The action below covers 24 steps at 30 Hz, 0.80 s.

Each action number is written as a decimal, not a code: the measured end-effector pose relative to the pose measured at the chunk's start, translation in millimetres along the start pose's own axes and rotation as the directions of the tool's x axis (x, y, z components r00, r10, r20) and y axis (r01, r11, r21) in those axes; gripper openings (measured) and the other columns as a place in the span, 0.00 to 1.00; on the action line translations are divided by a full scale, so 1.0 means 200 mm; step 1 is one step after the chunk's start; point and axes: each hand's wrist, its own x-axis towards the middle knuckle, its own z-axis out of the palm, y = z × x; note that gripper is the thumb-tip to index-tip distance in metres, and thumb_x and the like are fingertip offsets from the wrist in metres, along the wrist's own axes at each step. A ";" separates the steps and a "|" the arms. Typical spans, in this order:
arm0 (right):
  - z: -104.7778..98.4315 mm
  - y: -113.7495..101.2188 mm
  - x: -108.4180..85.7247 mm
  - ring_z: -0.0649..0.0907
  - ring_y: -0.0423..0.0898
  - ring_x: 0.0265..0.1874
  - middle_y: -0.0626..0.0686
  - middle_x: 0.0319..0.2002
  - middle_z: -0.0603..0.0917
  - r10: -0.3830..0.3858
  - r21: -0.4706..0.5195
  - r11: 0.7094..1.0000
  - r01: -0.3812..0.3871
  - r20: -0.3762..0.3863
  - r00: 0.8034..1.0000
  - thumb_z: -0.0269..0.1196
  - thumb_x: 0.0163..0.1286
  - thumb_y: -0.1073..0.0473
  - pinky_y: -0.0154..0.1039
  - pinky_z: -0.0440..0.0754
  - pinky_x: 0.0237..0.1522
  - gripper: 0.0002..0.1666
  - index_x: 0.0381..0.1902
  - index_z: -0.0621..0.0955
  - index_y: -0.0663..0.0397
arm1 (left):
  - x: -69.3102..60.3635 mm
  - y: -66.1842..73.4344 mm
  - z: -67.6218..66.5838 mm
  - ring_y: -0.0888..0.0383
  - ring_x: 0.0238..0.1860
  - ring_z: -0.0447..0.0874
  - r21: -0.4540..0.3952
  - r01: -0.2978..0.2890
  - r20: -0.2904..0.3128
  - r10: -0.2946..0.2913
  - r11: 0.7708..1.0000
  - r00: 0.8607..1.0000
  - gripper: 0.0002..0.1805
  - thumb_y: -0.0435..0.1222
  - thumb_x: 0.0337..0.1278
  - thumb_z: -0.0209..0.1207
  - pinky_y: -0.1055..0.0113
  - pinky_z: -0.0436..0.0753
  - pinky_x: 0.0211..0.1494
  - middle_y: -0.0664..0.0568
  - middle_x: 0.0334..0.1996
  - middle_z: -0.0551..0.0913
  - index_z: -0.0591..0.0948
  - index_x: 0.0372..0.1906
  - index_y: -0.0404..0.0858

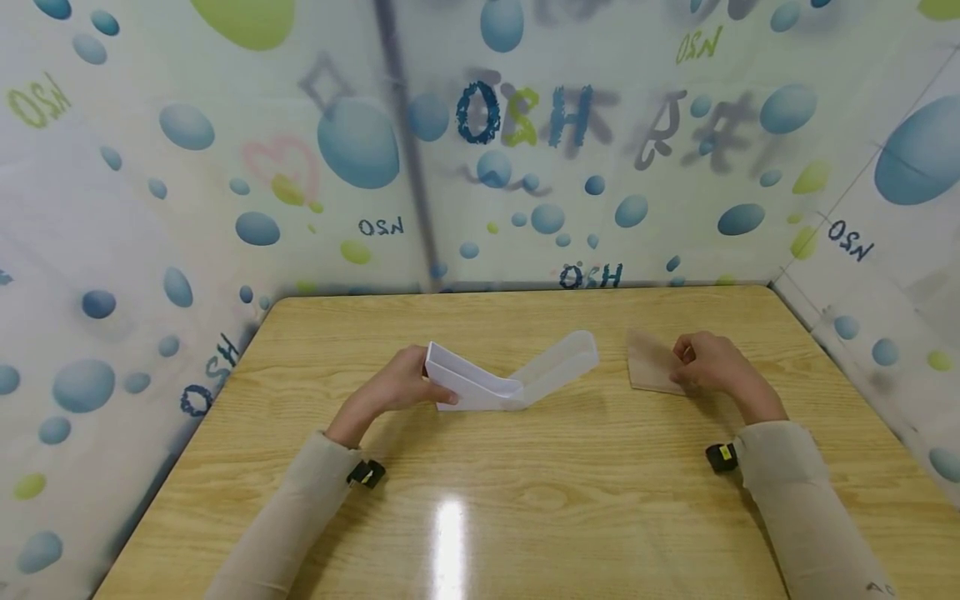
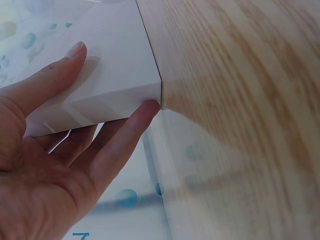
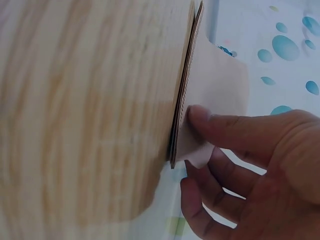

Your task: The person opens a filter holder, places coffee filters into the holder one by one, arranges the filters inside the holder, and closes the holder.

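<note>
So nearest to me are my two sleeves, with a little black camera by the left cuff and another by the right, all above the wood table. Past those, my left hand has the white box by its left end, thumb on one face and fingers curled round the end, so the rest of it sticks out to the right of my grip. The clear flap slants up and away from the box's far end. Over on the other side my right hand is pinching the brown paper near its right edge, most of it lying left of my fingers, near the flap but not touching. Looks like several layers from the wrist view. Behind everything there's the spotty wall with OSH lettering
</note>
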 end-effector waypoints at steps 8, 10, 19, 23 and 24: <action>-0.01 0.01 0.00 0.79 0.51 0.34 0.60 0.36 0.85 -0.023 0.025 0.999 0.023 0.005 1.000 0.69 0.67 0.61 0.42 0.75 0.36 0.12 0.42 0.80 0.65 | 0.00 0.00 0.00 0.52 0.44 0.88 -0.008 -0.002 -0.003 0.002 1.000 1.000 0.23 0.31 0.50 0.77 0.64 0.84 0.40 0.41 0.46 0.90 0.85 0.52 0.33; -0.02 0.01 0.00 0.80 0.51 0.35 0.60 0.37 0.85 -0.014 0.047 0.999 0.014 0.013 1.000 0.69 0.68 0.61 0.41 0.76 0.36 0.13 0.43 0.80 0.65 | 0.00 0.00 0.00 0.53 0.43 0.88 -0.010 -0.004 -0.005 0.003 1.000 1.000 0.23 0.31 0.49 0.77 0.64 0.84 0.40 0.41 0.46 0.90 0.85 0.52 0.32; -0.06 -0.02 -0.04 0.79 0.45 0.33 0.57 0.36 0.87 -0.069 0.119 0.991 0.065 0.034 0.997 0.67 0.69 0.64 0.38 0.77 0.32 0.12 0.45 0.79 0.66 | 0.00 0.00 0.00 0.53 0.43 0.88 -0.001 -0.015 -0.004 0.015 1.000 1.000 0.23 0.31 0.49 0.77 0.64 0.84 0.41 0.41 0.46 0.90 0.85 0.53 0.32; -0.07 -0.04 -0.05 0.79 0.45 0.31 0.56 0.34 0.86 -0.087 0.113 0.990 0.087 -0.009 0.996 0.67 0.69 0.64 0.38 0.79 0.31 0.11 0.45 0.80 0.66 | 0.00 0.00 0.00 0.52 0.44 0.88 0.004 -0.003 -0.001 0.003 1.000 1.000 0.23 0.31 0.50 0.77 0.63 0.84 0.42 0.41 0.47 0.90 0.85 0.54 0.33; -0.08 -0.04 -0.05 0.80 0.45 0.31 0.57 0.34 0.86 -0.087 0.113 0.990 0.089 -0.020 0.996 0.67 0.70 0.64 0.38 0.80 0.31 0.11 0.45 0.80 0.67 | 0.00 0.00 0.00 0.52 0.44 0.89 0.006 -0.003 -0.001 0.003 1.000 1.000 0.23 0.32 0.50 0.77 0.63 0.84 0.42 0.41 0.47 0.90 0.85 0.54 0.33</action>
